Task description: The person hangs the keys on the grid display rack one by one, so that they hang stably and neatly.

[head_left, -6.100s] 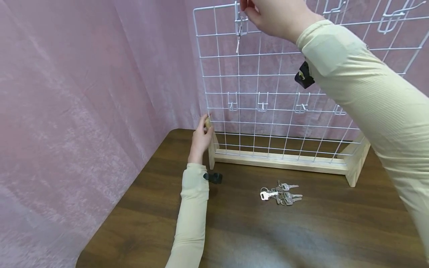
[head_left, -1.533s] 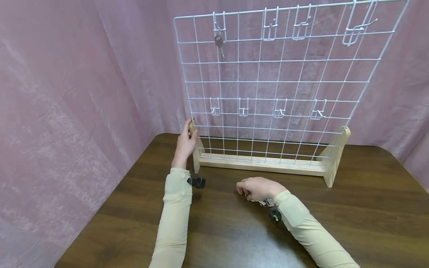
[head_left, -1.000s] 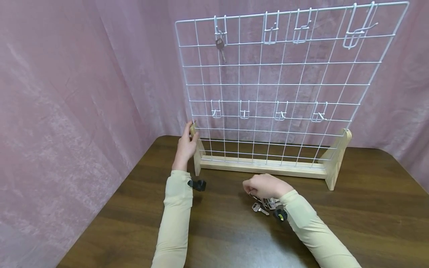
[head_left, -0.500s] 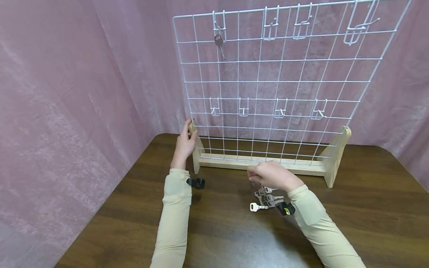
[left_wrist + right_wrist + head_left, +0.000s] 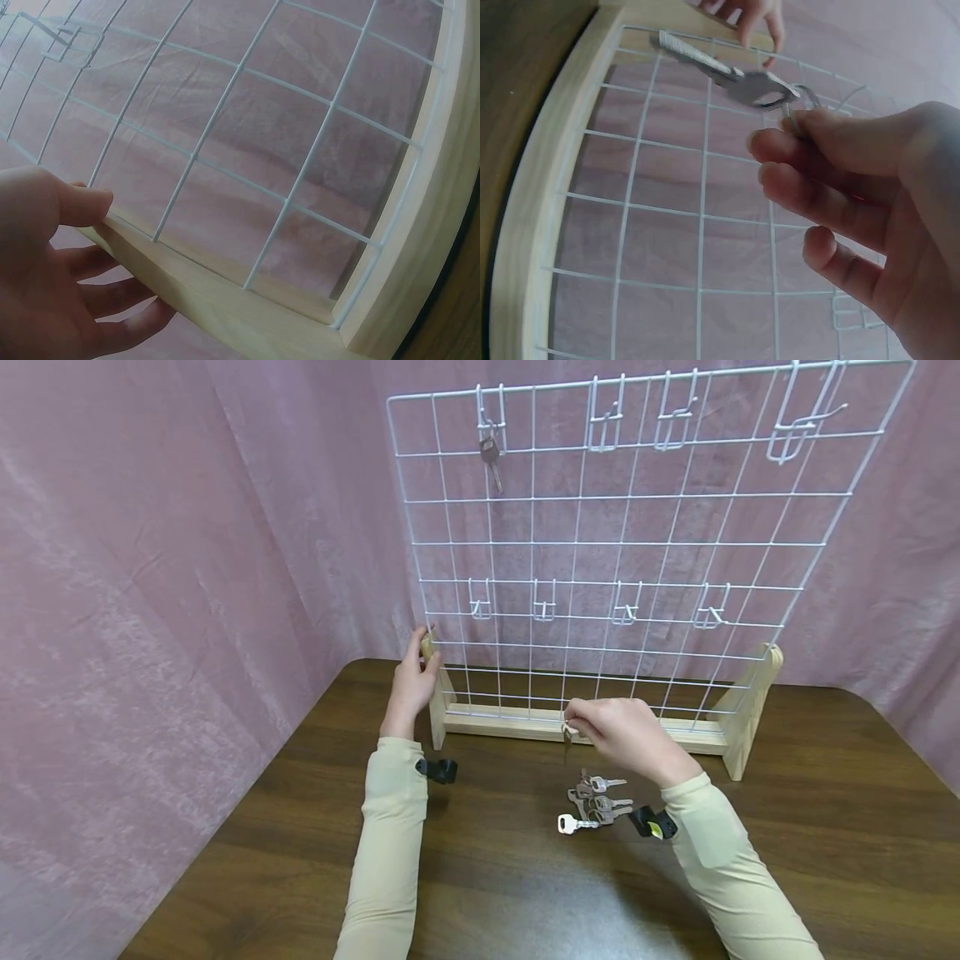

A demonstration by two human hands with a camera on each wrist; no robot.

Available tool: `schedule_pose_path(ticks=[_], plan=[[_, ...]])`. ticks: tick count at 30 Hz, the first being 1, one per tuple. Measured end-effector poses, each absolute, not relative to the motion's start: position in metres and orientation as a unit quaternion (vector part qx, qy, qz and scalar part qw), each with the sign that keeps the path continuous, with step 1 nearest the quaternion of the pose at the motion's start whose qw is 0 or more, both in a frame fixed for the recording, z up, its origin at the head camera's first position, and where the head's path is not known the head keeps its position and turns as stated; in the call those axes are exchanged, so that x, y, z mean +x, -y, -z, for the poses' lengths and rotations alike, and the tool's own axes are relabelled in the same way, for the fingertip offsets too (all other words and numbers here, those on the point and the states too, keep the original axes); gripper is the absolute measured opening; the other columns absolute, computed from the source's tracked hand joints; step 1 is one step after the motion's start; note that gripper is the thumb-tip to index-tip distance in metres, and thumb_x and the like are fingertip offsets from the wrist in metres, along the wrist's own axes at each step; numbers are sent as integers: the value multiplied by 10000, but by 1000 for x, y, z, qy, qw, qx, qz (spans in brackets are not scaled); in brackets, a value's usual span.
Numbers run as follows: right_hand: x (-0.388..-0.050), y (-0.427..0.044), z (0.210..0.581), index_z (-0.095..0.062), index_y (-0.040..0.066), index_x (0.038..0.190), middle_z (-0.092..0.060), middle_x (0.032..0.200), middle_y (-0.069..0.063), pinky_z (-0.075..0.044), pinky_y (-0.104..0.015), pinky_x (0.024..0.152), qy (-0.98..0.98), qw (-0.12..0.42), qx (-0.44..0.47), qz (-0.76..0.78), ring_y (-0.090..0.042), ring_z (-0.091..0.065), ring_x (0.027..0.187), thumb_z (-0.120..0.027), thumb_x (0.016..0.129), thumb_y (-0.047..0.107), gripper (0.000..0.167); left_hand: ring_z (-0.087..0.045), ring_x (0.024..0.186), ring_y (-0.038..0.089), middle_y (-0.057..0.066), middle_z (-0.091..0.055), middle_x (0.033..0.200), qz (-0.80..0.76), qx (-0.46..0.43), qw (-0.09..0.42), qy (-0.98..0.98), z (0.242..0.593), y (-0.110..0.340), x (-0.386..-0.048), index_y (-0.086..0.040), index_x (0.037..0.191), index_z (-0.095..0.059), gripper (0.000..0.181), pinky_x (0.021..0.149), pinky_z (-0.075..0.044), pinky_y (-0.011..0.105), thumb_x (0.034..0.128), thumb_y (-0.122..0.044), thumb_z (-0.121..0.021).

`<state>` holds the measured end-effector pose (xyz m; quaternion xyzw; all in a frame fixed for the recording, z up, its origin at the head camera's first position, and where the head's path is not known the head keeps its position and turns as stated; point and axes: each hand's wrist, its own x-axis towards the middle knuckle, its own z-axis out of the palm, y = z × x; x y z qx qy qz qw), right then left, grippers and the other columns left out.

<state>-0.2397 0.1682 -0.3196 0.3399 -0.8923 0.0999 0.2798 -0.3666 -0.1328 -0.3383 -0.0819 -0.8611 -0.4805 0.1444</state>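
R hand (image 5: 626,735) pinched a small key ring (image 5: 810,94) btwn thumb & index; its other fingers were loosely bent, w/ gaps btwn them, nothing in them. Held key (image 5: 742,86) was on that ring: in head view it hung just below the fingertips, over the table & in front of the stand's base rail (image 5: 495,725). L hand (image 5: 411,687) gripped the L upright (image 5: 438,718), thumb on one side of the wood, fingers bent round the other.

Both arms had pale yellow sleeves (image 5: 390,843), w/ a blk wrist device (image 5: 437,770) at each cuff.

Below the R hand, a small pile of loose keys (image 5: 602,806) lay on the table, w/ a brighter key (image 5: 567,824) at its near L edge.

Wht wire grid (image 5: 532,542) stood btwn the L upright & R upright (image 5: 753,714), both light wood. It carried two rows of 4 hooks: top-row hooks (image 5: 675,416) & lower-row hooks (image 5: 625,614). A hung key (image 5: 490,450) was on the leftmost top one.

Table (image 5: 300,860) was dk brown wood; pink curtain (image 5: 187,568) ran behind & along the L side.
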Motion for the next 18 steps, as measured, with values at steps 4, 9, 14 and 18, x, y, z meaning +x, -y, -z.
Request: schedule_pose_path(ticks=[4,9,14,18], plan=[[-237,-172,314,-654,146,893,-727,801,36,-525,-362,566,877,316,342,-121,-118,-674,672,-660,885,76,71,-578,1187,426,281,-498,1399,480,-82,140,862,338,132,-365,-266,1491,-291,500,915,-512,546,1022,-236,-462],[-234,-175,302,-667,135,908,-734,810,21,-510,-334,555,860,358,333,-147,-96,-657,655,-685,863,60,90,-581,1187,415,268,-491,1412,478,-84,137,863,337,133,-365,-281,1490,-286,494,903,-517,536,1026,-243,-452],[-235,-176,285,-668,104,922,-730,791,6,-497,-321,526,845,389,332,-155,-98,-636,623,-700,847,41,103,-595,1157,416,256,-508,1398,479,-87,148,861,338,134,-366,-277,1475,-316,480,873,-525,532,1021,-234,-465],[-236,-179,268,-672,97,922,-734,799,-15,-498,-316,524,836,405,339,-147,-107,-637,622,-710,832,18,125,-602,1145,407,218,-513,1409,481,-87,145,860,338,133,-367,-291,1467,-323,478,863,-528,528,1018,-223,-472]])
